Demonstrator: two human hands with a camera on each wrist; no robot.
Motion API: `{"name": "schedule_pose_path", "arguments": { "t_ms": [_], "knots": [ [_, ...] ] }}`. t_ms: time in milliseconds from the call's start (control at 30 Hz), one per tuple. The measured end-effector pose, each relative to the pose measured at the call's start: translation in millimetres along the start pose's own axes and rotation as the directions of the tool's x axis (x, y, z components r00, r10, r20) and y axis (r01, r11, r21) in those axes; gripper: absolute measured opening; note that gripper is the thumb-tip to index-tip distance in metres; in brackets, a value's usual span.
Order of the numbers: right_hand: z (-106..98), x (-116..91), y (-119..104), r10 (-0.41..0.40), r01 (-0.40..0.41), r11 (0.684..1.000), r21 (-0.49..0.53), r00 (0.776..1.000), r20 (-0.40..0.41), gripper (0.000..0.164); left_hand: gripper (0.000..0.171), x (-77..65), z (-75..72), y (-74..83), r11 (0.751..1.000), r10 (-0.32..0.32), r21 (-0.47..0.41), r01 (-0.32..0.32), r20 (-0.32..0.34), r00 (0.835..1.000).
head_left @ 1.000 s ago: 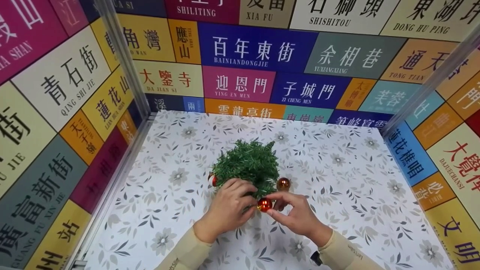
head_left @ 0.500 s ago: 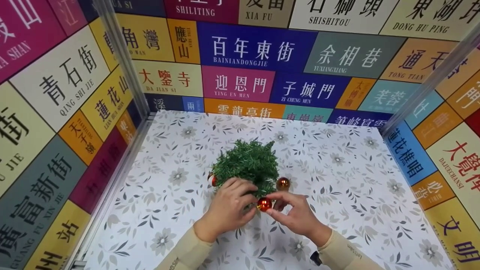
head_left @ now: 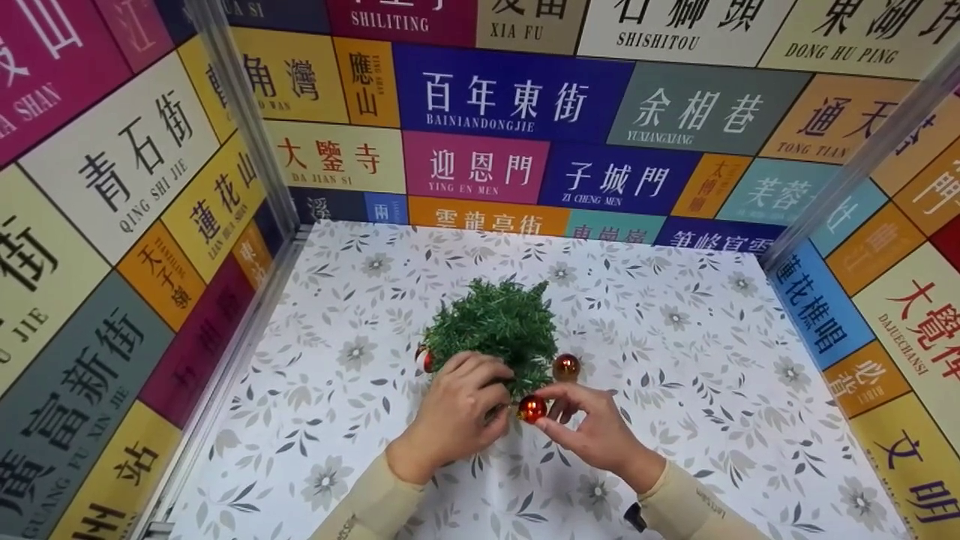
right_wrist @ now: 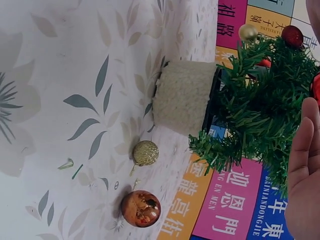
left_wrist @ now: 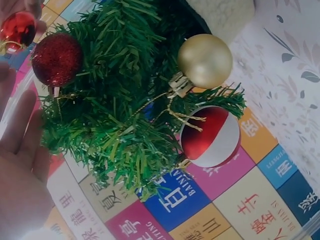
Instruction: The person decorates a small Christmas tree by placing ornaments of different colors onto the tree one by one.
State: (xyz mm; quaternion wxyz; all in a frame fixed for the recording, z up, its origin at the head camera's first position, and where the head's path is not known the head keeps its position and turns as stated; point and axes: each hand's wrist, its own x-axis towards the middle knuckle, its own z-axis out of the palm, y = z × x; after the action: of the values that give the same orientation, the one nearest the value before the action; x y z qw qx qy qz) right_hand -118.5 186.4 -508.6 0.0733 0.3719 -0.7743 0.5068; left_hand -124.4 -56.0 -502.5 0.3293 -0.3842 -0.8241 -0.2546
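My right hand (head_left: 589, 424) pinches a shiny red Christmas bauble (head_left: 532, 409) between thumb and forefinger, in front of a small artificial Christmas tree (head_left: 491, 319). The bauble's gold cap and cord point toward my left hand (head_left: 461, 412), whose thumb and fingertips pinch the cord at the tree's near side. In the left wrist view, a glittery red bauble (left_wrist: 56, 60), a matte gold bauble (left_wrist: 205, 60) and a red-and-white bauble (left_wrist: 210, 136) hang on the branches. The tree's pale, rough-textured pot (right_wrist: 185, 97) shows in the right wrist view.
On the flower-patterned tabletop (head_left: 675, 360), a copper bauble (head_left: 567, 367) lies right of the tree. Near it is a glittery gold bauble (right_wrist: 146, 153). Small scraps (right_wrist: 66, 164) lie close by. Sign-covered panels (head_left: 510, 90) enclose the back and sides.
The red bauble has shifted slightly to the right, away from my left fingertips, and its gold cap turns a little. Both hands stay nearly in place; the tree is still.
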Motion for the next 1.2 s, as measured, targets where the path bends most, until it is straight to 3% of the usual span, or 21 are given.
{"name": "schedule_pose_path", "arguments": {
  "t_ms": [233,567,767,900,1200],
  "knots": [
    [1.5,-5.9,5.3,0.038,-0.037,0.999,-0.007,0.994,0.105,0.032,0.007,0.6,1.7,4.2,1.0,-0.011,-0.022,0.011,-0.002,1.0],
    [-0.2,-10.8,8.3,0.084,-0.083,0.996,-0.015,0.986,0.142,0.032,0.006,4.9,3.1,11.6,1.0,-0.018,0.02,0.017,0.064,0.998],
    [2.0,-8.0,0.5,-0.014,0.015,1.0,-0.023,0.999,0.046,0.031,0.007,6.6,5.2,12.6,0.999,-0.027,0.022,0.026,0.068,0.997],
    [5.8,-3.2,1.2,-0.106,0.103,0.992,-0.069,0.994,-0.037,0.034,0.006,7.4,5.6,12.7,0.998,-0.03,0.054,0.026,0.075,0.997],
    [15.2,8.4,-10.2,-0.165,0.154,0.981,-0.119,0.983,-0.085,0.034,0.004,9.0,5.0,15.0,0.998,-0.043,0.044,0.039,0.087,0.995]
  ]
}}
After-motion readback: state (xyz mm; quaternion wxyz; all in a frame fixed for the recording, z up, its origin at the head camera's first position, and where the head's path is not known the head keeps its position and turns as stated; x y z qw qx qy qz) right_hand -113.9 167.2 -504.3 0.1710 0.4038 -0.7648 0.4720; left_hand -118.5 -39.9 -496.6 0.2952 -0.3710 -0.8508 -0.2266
